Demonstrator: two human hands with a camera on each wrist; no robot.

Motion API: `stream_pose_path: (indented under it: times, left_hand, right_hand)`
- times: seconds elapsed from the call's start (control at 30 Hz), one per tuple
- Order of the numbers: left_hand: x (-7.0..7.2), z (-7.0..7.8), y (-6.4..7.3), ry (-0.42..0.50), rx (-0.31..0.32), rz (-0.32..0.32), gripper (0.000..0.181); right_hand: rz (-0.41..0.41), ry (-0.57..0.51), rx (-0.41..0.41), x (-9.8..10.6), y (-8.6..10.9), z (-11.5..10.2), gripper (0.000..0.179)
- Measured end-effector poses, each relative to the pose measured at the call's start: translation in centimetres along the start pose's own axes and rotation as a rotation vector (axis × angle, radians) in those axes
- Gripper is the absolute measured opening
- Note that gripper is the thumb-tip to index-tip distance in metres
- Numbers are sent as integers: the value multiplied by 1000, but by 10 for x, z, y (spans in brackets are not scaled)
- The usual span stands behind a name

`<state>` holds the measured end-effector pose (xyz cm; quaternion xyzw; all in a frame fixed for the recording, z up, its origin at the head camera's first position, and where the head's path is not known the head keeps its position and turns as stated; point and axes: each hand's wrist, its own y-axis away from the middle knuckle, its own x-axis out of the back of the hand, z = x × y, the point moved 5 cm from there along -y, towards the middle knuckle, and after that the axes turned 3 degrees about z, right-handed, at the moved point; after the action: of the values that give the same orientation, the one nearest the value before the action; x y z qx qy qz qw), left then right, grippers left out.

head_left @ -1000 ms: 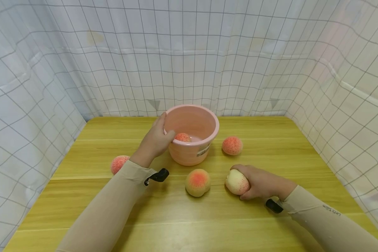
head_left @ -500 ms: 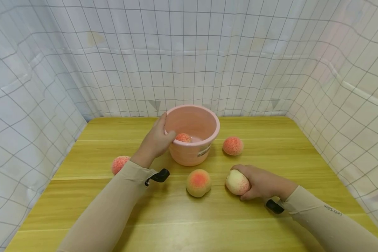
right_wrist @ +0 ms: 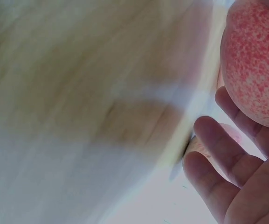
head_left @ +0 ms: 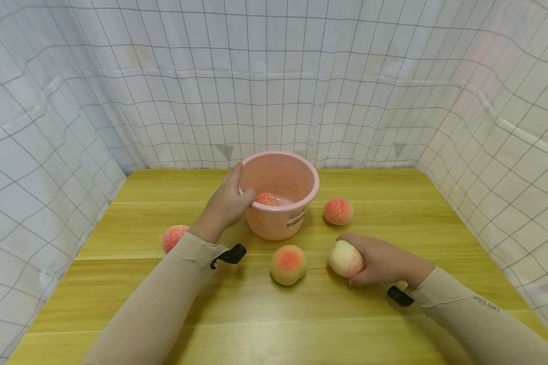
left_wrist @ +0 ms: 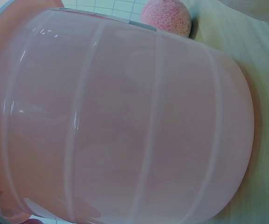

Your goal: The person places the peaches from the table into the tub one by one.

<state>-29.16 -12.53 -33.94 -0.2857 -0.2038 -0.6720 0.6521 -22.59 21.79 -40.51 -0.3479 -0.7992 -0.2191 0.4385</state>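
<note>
My left hand grips the rim of a pink plastic bucket, thumb over the near-left edge. Inside the bucket lies a red-speckled peach. On the right, my right hand holds a pale peach with a pink-speckled side between thumb and fingers. In the right wrist view the held peach shows its red speckles, and several fingers spread below it. An orange-yellow peach sits on the table between the hands. The left wrist view is filled by the bucket's ribbed side.
Right of the bucket lies a red-speckled peach. Another red peach is at the left, partly hidden by the left forearm. The wooden table is bounded by a white grid-patterned curtain at the back and sides.
My right hand has raised the pale peach slightly, shifting it a little away from me and to the right. My left hand and the bucket stay in place.
</note>
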Motion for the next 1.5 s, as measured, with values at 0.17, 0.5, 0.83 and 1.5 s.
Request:
stream_pose_path:
  times: [0.17,0.5,0.83,1.5]
  left_hand:
    - [0,-1,-1,-3,2,0,87]
    - [0,-2,-2,1,-2,-2,88]
    - [1,-1,-2,-2,-4,-3,88]
    - [-1,-2,-1,2,1,-8,87]
  right_hand:
    - [27,-2,1,5,0,-3,81]
    - [81,-13,28,19,-3,-6,80]
    - [151,-7,65,41,-5,-14,76]
    - [220,-17,6,71,-12,-25,89]
